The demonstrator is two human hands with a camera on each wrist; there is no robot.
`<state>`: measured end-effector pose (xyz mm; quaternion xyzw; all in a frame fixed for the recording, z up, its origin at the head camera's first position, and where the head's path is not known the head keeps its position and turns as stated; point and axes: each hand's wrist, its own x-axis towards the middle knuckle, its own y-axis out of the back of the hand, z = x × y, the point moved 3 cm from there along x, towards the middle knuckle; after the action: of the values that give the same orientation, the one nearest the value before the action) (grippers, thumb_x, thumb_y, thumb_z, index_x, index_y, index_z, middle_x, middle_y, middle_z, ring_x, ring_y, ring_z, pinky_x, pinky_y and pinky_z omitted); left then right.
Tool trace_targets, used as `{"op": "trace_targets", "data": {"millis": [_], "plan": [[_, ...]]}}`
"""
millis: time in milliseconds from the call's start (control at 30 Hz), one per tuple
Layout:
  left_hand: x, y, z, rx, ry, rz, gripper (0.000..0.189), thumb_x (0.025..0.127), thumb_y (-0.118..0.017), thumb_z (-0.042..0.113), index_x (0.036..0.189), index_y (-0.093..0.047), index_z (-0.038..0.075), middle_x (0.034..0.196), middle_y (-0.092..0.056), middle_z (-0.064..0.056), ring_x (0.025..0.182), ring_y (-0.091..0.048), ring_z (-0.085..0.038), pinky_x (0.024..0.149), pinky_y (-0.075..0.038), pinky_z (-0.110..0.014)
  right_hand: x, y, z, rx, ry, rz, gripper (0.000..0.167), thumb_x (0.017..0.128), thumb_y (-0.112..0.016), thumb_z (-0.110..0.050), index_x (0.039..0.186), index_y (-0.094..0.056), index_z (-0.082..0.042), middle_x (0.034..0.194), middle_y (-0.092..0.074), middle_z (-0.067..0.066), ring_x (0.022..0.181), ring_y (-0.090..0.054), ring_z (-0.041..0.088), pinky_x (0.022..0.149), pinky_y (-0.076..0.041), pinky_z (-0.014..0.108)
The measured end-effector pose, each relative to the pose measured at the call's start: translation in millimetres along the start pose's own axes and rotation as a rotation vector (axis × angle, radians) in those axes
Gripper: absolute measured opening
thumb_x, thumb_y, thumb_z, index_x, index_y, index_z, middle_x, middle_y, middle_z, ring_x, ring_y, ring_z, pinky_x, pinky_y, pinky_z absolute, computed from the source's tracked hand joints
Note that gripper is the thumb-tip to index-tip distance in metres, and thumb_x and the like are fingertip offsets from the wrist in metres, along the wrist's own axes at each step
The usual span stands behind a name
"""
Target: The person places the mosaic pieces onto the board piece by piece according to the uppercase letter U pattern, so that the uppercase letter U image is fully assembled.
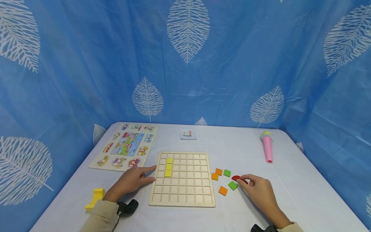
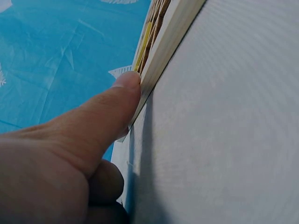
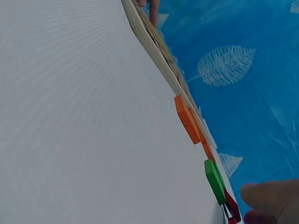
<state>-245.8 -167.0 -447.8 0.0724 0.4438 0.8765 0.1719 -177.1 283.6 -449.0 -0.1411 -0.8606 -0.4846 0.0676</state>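
My left hand (image 1: 130,181) is at the left edge of a wooden grid board (image 1: 185,203), index finger and thumb stretched to its side. In the left wrist view, the thumb (image 2: 107,112) touches the board's rim. Three yellow squares (image 1: 168,167) sit in a column in the grid. My right hand (image 1: 259,190) is over a red piece (image 1: 235,177), thumb and index tips close together there; whether they pinch it is unclear. The fingers partly cover the red. Beside it lie green squares (image 1: 233,185) and orange squares (image 1: 223,190). In the right wrist view, a green square (image 3: 215,182) adjoins red.
A picture puzzle board (image 1: 121,148) lies at the back left. A small pattern card (image 1: 188,134) is at the back, and a pink toy microphone (image 1: 268,148) at the right. A yellow curved block (image 1: 95,199) stands by my left forearm. A blue curtain (image 1: 226,80) borders the table.
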Motion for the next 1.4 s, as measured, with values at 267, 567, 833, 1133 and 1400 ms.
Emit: {"op": "trace_targets", "data": {"millis": [267,567,833,1133,1400], "plan": [[-0.9,0.4,0.6,-0.008,0.005,-0.005,0.056,0.094,-0.073,0.043,0.145,-0.061,0.024,0.059,-0.041,0.004,0.051,-0.032,-0.01,0.05,-0.028,-0.027,2.1,-9.9,1.4,-0.035,0.02,-0.006,0.033,0.086,-0.084,-0.034,0.105,-0.08,-0.007,0.052,-0.042,-0.004,0.05,-0.039,0.015,0.051,-0.027,0.026],[0.3,-0.1,1.0,0.002,0.025,-0.004,0.055,0.093,-0.074,0.042,0.144,-0.061,0.024,0.06,-0.042,0.003,0.053,-0.033,-0.012,0.051,-0.028,-0.027,10.7,-18.1,-4.7,-0.085,0.048,-0.002,0.034,0.086,-0.083,-0.035,0.108,-0.079,-0.009,0.054,-0.041,-0.005,0.051,-0.039,0.014,0.051,-0.026,0.028],[-0.2,1.1,0.4,-0.004,0.029,-0.005,0.055,0.093,-0.073,0.043,0.144,-0.061,0.025,0.06,-0.042,0.003,0.052,-0.033,-0.012,0.051,-0.028,-0.027,12.6,-18.8,-8.3,-0.102,0.037,0.01,0.041,0.084,-0.085,-0.035,0.11,-0.077,-0.003,0.053,-0.044,-0.004,0.052,-0.042,0.015,0.052,-0.03,0.028],[0.2,1.6,-1.0,0.007,0.023,-0.005,0.056,0.093,-0.073,0.044,0.145,-0.061,0.026,0.06,-0.043,0.003,0.052,-0.033,-0.011,0.051,-0.028,-0.027,14.6,-20.7,-10.1,-0.092,0.022,0.001,0.04,0.083,-0.085,-0.037,0.107,-0.079,-0.005,0.052,-0.041,-0.004,0.05,-0.041,0.015,0.052,-0.028,0.027],[0.9,0.3,-1.2,0.0,0.023,-0.017,0.056,0.094,-0.073,0.043,0.145,-0.061,0.024,0.059,-0.042,0.003,0.051,-0.033,-0.011,0.051,-0.028,-0.027,13.6,-19.7,-7.3,-0.081,-0.012,-0.015,0.04,0.083,-0.086,-0.035,0.106,-0.078,-0.003,0.053,-0.044,-0.003,0.052,-0.043,0.016,0.053,-0.031,0.028]]}}
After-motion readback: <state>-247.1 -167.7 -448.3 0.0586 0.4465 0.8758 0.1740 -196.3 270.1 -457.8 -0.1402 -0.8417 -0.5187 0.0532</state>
